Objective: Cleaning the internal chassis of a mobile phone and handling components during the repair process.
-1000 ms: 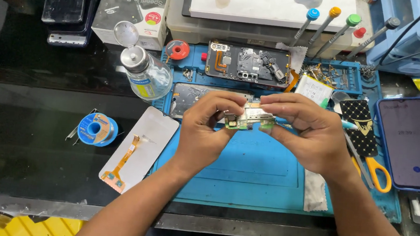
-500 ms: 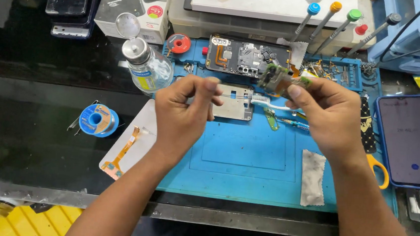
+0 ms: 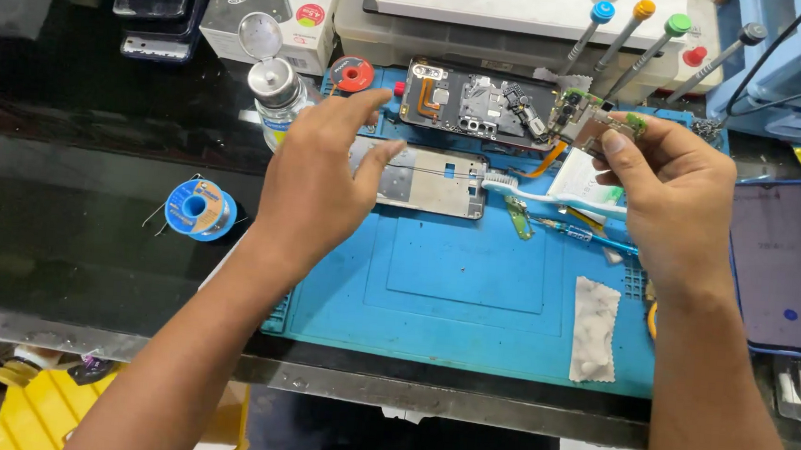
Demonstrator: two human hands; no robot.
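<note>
The right hand (image 3: 679, 195) pinches a small green circuit board (image 3: 599, 126) by its edges. The left hand (image 3: 319, 176) hangs spread above the silver metal phone frame (image 3: 428, 175). Best hold it softly.

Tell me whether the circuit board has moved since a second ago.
Yes. The right hand has carried the circuit board from over the middle of the blue mat up and right, to near the opened phone at the mat's far edge.

Bare blue mat (image 3: 458, 287) lies open; bottle (image 3: 275, 96) and screwdrivers (image 3: 624, 43) crowd behind.
</note>
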